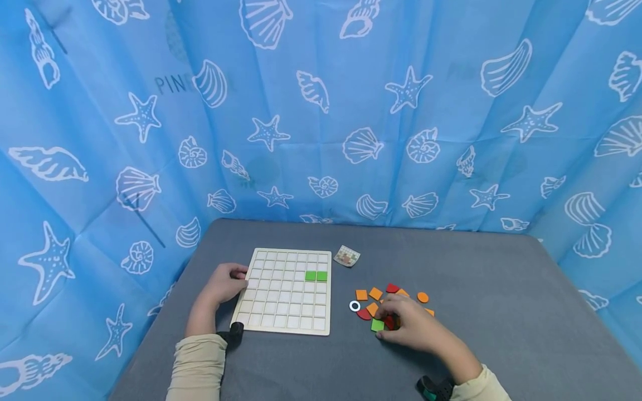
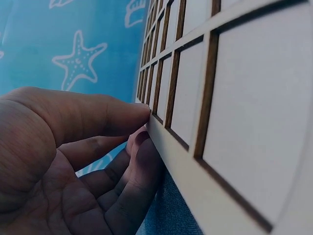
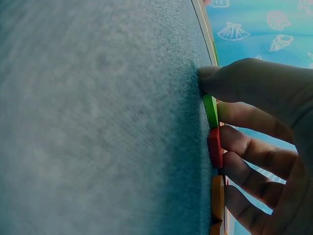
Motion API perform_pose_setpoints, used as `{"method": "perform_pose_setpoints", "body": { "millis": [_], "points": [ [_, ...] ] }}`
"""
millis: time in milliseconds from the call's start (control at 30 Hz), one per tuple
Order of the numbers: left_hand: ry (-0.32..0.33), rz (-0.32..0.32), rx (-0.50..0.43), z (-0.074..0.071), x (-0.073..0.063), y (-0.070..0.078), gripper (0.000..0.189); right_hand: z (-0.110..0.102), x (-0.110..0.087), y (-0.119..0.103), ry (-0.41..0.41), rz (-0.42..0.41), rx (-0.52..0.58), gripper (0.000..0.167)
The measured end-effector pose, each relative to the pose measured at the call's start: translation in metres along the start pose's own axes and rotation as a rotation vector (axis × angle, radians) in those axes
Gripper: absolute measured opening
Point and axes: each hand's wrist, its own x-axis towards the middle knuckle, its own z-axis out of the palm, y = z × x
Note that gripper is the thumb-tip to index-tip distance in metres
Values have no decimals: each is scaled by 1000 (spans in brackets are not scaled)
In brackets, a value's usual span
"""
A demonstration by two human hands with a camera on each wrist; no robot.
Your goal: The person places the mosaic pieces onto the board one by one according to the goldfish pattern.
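Note:
A pale wooden grid board (image 1: 286, 309) lies on the table, with two green square tiles (image 1: 316, 276) side by side in its upper right cells. My left hand (image 1: 228, 283) holds the board's left edge; in the left wrist view the thumb (image 2: 112, 115) rests against the rim with the other fingers curled below. Over a loose pile of coloured pieces, my right hand (image 1: 411, 323) has thumb and index finger at opposite edges of a green square tile (image 1: 378, 325), pinching it. A red piece (image 3: 215, 147) lies under its other fingers, which partly hide the pile.
Orange squares (image 1: 361, 295), red pieces (image 1: 392, 288), an orange disc (image 1: 423, 297) and a white ring (image 1: 355, 306) lie scattered around the right hand. A small patterned card (image 1: 346, 256) lies beyond the board's right corner. A blue shell-print curtain (image 1: 321, 139) hangs behind the grey table (image 1: 476, 278).

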Motion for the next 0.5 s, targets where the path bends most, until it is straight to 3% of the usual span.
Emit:
{"method": "perform_pose_setpoints", "body": {
  "millis": [500],
  "points": [
    [-11, 3, -13, -1, 0, 1, 44, 0, 3, -3, -32, -27, 28, 17]
  ]
}}
